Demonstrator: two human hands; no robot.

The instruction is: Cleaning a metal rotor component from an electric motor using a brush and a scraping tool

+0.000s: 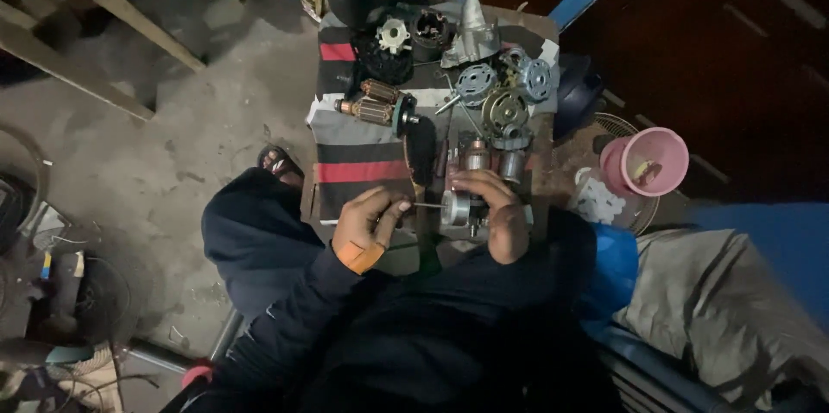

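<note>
- Two hands on one job: left hand (370, 227) pinches a thin screwdriver (413, 206) by its handle; right hand (496, 210) wraps the small metal motor body (456, 208) and pins it to the workbench (544, 132).
- Key relation: the motor sits just right of the left hand's grip. The screwdriver shaft runs roughly level, handle left, tip right, meeting the motor's left face. Long axis is across the bench, not along it.
- Right hand is the nearer one to the motor, in contact with it; the left touches only the tool.
- Motor sits at the near edge of the bench, just right of the striped cloth (358, 158).
- Further up the cloth from the motor: two copper-wound armatures (371, 102), lying side by side.
- Beyond the motor, far half of the bench: loose end caps and housings (505, 89), packed close, some touching.
- Containers: pink plastic bowl (649, 163), well right of the motor, off the bench, holds a few small bits; too dim to identify.
</note>
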